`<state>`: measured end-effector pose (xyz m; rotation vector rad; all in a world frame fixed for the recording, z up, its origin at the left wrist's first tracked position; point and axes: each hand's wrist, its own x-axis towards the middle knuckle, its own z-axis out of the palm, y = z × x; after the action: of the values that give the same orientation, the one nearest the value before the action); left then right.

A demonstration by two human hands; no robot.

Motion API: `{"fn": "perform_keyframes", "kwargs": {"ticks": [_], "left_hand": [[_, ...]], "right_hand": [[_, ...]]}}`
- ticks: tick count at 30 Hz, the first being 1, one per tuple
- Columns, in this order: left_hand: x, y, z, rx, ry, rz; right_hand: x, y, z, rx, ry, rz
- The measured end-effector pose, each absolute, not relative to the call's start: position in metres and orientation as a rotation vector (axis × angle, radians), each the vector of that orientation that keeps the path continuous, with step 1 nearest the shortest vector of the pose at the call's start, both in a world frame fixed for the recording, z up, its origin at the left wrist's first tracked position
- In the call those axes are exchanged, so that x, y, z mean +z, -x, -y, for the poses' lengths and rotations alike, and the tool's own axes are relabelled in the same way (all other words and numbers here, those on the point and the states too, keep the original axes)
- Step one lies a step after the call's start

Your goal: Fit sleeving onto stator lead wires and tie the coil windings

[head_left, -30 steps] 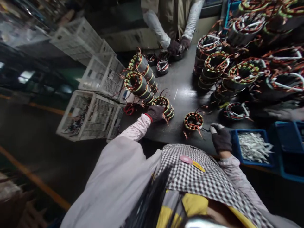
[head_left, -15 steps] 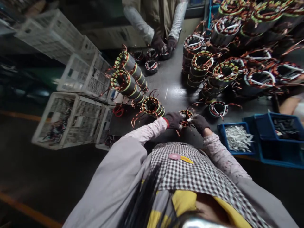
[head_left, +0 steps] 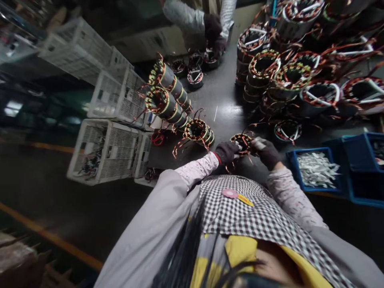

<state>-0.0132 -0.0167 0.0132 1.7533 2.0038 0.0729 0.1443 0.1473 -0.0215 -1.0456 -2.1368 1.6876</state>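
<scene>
A ring-shaped stator (head_left: 242, 142) wound with copper wire lies on the dark table (head_left: 223, 104) right in front of me. My left hand (head_left: 227, 152), in a dark glove, grips its left side. My right hand (head_left: 266, 151), also gloved, is closed on its right side, with a small pale piece at the fingertips. Another stator (head_left: 196, 130) with loose red leads sits just left of my left hand.
Stacks of stators (head_left: 166, 96) stand at the left and a large pile (head_left: 294, 76) at the right. A blue bin (head_left: 315, 170) of white strips is by my right arm. White crates (head_left: 111, 152) sit off the table's left. A co-worker's gloved hands (head_left: 214, 30) work at the far end.
My left hand left the stator on the left and came to the middle one; my right hand moved in from the right. Both now hold that stator.
</scene>
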Motion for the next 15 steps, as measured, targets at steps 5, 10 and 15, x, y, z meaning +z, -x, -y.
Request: {"fn": "perform_keyframes", "kwargs": {"ticks": [5, 10, 15], "left_hand": [[0.023, 0.006, 0.017, 0.020, -1.763, -2.044], [0.022, -0.011, 0.007, -0.047, -1.761, -2.039], [0.023, -0.030, -0.004, -0.112, -1.697, -2.115]], "right_hand": [[-0.010, -0.179, -0.150, 1.599, 1.028, 2.121], [0.003, -0.191, -0.130, 0.999, 0.686, 2.865], [0.002, -0.168, -0.128, 1.175, 0.838, 2.787]]}}
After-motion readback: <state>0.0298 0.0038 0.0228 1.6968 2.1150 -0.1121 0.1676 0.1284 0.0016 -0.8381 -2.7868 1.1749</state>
